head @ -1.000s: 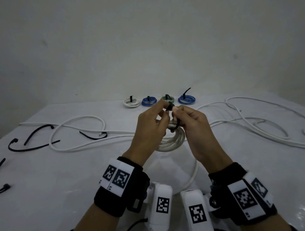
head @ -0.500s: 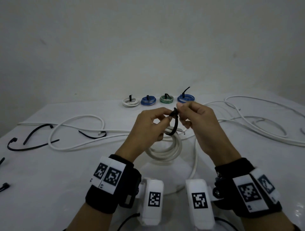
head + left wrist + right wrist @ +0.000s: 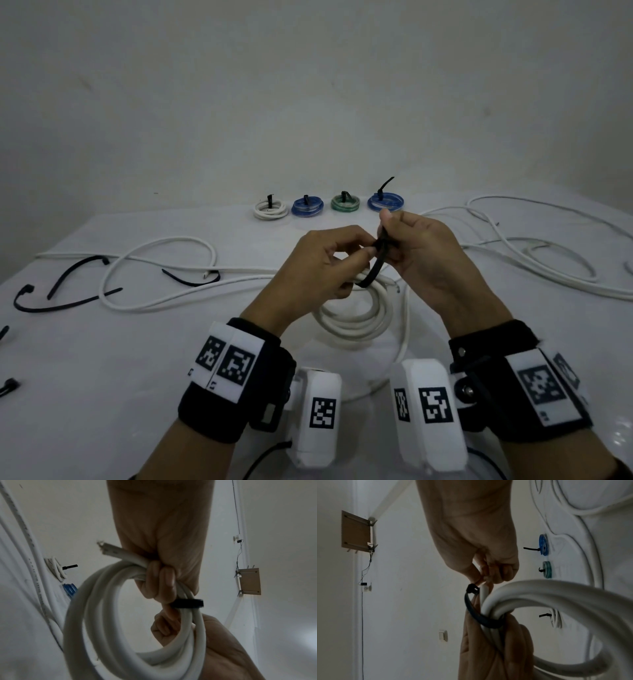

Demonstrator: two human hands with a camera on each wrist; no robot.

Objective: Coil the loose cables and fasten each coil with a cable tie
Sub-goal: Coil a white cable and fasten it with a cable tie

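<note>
4 tied coils (image 3: 328, 206) are lined up at the far edge of the table (image 3: 102, 359). A 5th white coil (image 3: 356, 317) is held above the table by the left hand (image 3: 318, 267), while a black cable tie (image 3: 375, 270), looped round it, is pinched by the right hand (image 3: 428, 260); tightening appears unfinished. Loose cable (image 3: 548, 270) and spare ties (image 3: 51, 294) remain.

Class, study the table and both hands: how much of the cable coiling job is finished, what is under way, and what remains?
Done: four small tied coils sit in a row at the back. In hand: the left hand grips a white coil while the right hand pinches a black cable tie looped round it, not yet cinched. Left: loose white cable on both sides, with spare ties at the left.
</note>
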